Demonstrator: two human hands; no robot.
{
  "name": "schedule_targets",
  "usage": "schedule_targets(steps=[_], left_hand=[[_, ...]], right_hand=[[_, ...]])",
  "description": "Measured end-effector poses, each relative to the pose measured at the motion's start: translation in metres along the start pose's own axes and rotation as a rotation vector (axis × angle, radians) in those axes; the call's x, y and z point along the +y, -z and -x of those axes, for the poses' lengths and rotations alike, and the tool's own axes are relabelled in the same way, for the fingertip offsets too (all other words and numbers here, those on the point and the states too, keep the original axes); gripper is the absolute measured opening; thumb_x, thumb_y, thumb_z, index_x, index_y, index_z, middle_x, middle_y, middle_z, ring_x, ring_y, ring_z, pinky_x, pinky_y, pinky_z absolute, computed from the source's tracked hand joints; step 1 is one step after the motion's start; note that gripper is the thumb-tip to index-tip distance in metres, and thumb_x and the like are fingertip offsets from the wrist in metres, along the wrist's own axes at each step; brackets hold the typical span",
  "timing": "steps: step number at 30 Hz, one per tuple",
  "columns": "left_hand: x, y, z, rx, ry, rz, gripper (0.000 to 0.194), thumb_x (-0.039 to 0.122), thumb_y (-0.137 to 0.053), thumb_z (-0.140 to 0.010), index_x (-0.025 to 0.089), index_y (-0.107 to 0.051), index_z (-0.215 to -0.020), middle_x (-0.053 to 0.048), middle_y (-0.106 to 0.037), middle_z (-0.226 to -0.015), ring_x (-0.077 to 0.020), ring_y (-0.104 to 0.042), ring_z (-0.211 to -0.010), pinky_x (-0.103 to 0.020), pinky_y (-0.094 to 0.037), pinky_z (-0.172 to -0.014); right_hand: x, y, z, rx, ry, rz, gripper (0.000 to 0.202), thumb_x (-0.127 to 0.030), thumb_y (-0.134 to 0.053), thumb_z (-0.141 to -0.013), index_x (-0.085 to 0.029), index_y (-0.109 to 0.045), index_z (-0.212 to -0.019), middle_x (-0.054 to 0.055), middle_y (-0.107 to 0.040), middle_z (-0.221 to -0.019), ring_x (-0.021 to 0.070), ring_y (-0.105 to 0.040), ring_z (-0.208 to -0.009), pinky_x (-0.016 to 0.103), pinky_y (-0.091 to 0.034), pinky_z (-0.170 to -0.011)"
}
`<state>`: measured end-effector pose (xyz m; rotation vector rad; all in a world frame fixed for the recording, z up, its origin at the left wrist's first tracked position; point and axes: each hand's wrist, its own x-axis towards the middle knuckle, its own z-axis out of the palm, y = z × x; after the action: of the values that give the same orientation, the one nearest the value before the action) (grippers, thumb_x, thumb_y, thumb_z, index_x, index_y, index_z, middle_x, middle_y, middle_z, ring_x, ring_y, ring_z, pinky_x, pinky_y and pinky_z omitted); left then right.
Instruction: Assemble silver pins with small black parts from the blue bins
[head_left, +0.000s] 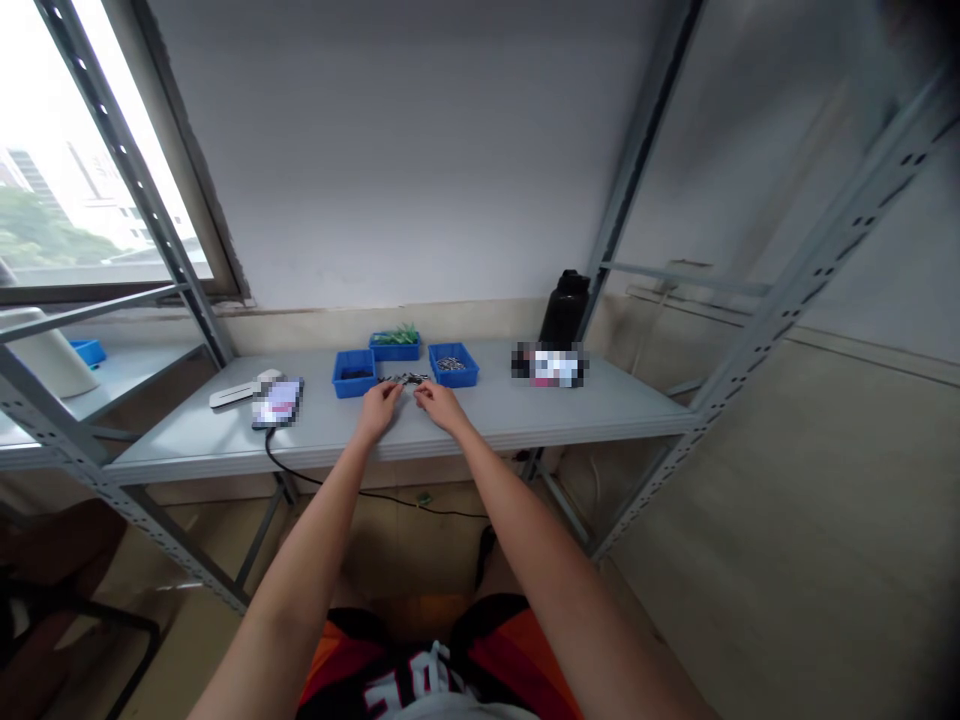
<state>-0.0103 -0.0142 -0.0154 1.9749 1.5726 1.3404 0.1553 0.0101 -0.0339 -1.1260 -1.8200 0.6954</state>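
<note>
My left hand rests over the shelf top with thumb and fingers drawn together in a pinch. Close beside it on the right, my right hand is pinched too, fingertips pointing inward. Whatever either hand holds is too small to make out. Just beyond the fingertips lies a little heap of small black and white parts. A blue bin with dark contents stands left of the heap. To its right sits a blue bin of small silvery and dark pieces. Behind, another blue bin holds green strip-like pieces.
A phone with a black cable and a white device lie at left. At right are a black bottle and another blurred-out phone-like screen. Metal uprights frame the shelf.
</note>
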Motion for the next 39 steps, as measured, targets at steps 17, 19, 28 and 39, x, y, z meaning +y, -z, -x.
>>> schedule_targets(steps=[17,19,28,39], left_hand=[[-0.003,-0.001,0.000,0.016,0.029,-0.002,0.023,0.028,-0.054,-0.085,0.014,-0.072,-0.089,-0.008,-0.073,-0.083,-0.0204,-0.063,-0.077,-0.029,-0.045,-0.074],[-0.003,-0.001,-0.001,-0.001,0.028,-0.015,0.023,0.028,-0.054,-0.085,0.014,-0.072,-0.089,-0.009,-0.073,-0.083,-0.0205,-0.063,-0.077,-0.029,-0.045,-0.075],[-0.003,-0.003,0.001,-0.173,-0.028,-0.065,0.021,0.024,-0.051,-0.085,0.015,-0.069,-0.087,-0.009,-0.072,-0.085,-0.0209,-0.063,-0.080,-0.030,-0.046,-0.076],[-0.012,-0.008,-0.003,0.047,0.013,0.066,0.015,0.025,-0.049,-0.088,0.016,-0.062,-0.087,-0.008,-0.068,-0.087,-0.0184,-0.062,-0.080,-0.030,-0.048,-0.078]], right_hand=[[0.005,-0.002,-0.001,0.037,0.002,0.034,0.010,-0.021,-0.055,-0.088,-0.020,-0.065,-0.086,0.003,-0.070,-0.077,0.0155,-0.063,-0.071,0.025,-0.046,-0.070],[0.006,-0.002,-0.002,0.047,-0.004,0.022,0.010,-0.021,-0.055,-0.087,-0.020,-0.065,-0.085,0.003,-0.070,-0.077,0.0152,-0.062,-0.070,0.025,-0.046,-0.070],[0.004,0.000,-0.002,0.107,0.009,-0.123,0.013,-0.030,-0.052,-0.089,-0.021,-0.061,-0.093,0.000,-0.068,-0.075,0.0136,-0.060,-0.064,0.025,-0.048,-0.069],[-0.001,-0.001,0.001,-0.001,0.037,0.036,0.012,-0.021,-0.053,-0.089,-0.020,-0.066,-0.092,0.001,-0.068,-0.074,0.0144,-0.062,-0.071,0.026,-0.047,-0.074]])
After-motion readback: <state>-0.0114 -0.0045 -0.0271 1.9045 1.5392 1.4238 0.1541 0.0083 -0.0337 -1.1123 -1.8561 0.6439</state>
